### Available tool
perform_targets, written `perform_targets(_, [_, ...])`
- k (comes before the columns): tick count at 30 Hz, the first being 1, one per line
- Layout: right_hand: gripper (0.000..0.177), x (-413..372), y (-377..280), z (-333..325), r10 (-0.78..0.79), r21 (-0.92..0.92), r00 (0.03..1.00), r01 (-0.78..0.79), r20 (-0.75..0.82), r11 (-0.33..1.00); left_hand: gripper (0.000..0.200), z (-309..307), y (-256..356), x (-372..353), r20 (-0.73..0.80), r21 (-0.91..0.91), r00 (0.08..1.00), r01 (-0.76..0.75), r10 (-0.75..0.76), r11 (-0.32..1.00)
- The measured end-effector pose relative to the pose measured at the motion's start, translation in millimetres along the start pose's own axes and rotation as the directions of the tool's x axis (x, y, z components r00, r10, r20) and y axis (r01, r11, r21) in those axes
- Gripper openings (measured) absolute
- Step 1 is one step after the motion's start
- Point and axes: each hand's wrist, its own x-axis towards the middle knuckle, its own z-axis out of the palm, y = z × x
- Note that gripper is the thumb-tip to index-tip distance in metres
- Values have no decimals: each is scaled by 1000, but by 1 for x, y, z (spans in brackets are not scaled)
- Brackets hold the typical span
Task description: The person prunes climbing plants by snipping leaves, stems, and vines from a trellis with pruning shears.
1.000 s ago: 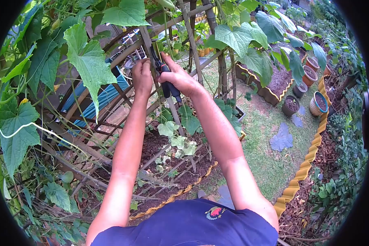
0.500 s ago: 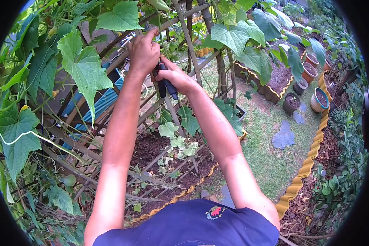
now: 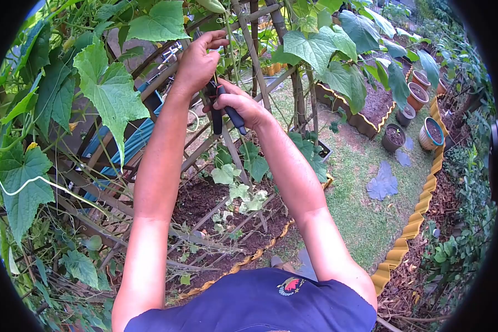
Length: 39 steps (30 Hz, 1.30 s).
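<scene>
My right hand (image 3: pixel 239 106) is closed around dark-handled pliers (image 3: pixel 235 117), whose two handles point down and stand apart. Just above and to the left, my left hand (image 3: pixel 198 65) is closed at the lattice, its fingers bent towards a crossing of the sticks; what they hold is too small to make out. The wooden trellis (image 3: pixel 258 61) runs behind both hands. A thin green stem hangs beside my left fingers, and a large cucumber leaf (image 3: pixel 109 94) is to their left.
Vines and leaves cover the left side. Below the hands lies a soil bed (image 3: pixel 196 202) with wilted leaves (image 3: pixel 243 196). Yellow edging (image 3: pixel 412 221) borders the grass (image 3: pixel 337 221) at right, near several pots (image 3: pixel 393 137). A blue object (image 3: pixel 130 146) stands behind the trellis.
My left hand has turned slightly, its fingers now reaching further right. The handles of the pliers have spread apart in my right hand.
</scene>
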Motion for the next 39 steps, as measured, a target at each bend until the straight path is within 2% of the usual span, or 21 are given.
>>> perform_targets(1, [98, -1, 0, 0, -7, -13, 1000, 8, 13, 1000, 51, 0, 3, 0, 29, 26, 1000, 3, -3, 1000])
perform_targets(4, [98, -2, 4, -1, -37, -22, 998, 38, 43, 999, 56, -3, 13, 2, 93, 88, 996, 3, -11, 996])
perform_targets(7, [73, -7, 7, 3, -42, -39, 998, 40, -45, 998, 56, -4, 16, 4, 119, 102, 993, 7, -19, 995])
perform_targets(12, [76, -6, 13, 7, -59, -50, 996, 56, -66, 997, 56, -7, 16, 10, 202, 6, 979, 17, -18, 1000])
perform_targets(18, [75, -7, 2, 17, -93, -33, 995, 91, -35, 995, 57, -9, 3, 20, 272, 23, 962, 11, -17, 1000])
perform_targets(24, [81, -7, 5, 14, -74, -78, 996, 70, -41, 994, 59, -9, -7, 35, 290, 188, 957, -35, -22, 982])
perform_targets(27, [82, -5, 12, 9, -69, -89, 996, 63, -55, 994, 60, -8, -7, 36, 298, 242, 952, -146, 70, 959])
perform_targets(34, [86, -10, 12, 11, -57, -86, 997, 52, -55, 995, 52, -7, 14, 35, 174, 498, 982, -21, -76, 867])
perform_targets(35, [86, -10, 9, 12, -59, -92, 997, 55, -45, 994, 51, -8, 11, 38, 163, 448, 983, 0, -82, 894])
perform_targets(38, [87, -12, 7, 13, -74, -105, 997, 70, -34, 992, 52, -17, 0, 51, 311, 389, 947, -47, -83, 920])
perform_targets(39, [87, -12, 7, 13, -77, -100, 997, 74, -29, 992, 62, -18, 11, 51, 375, 411, 904, 38, -207, 911])
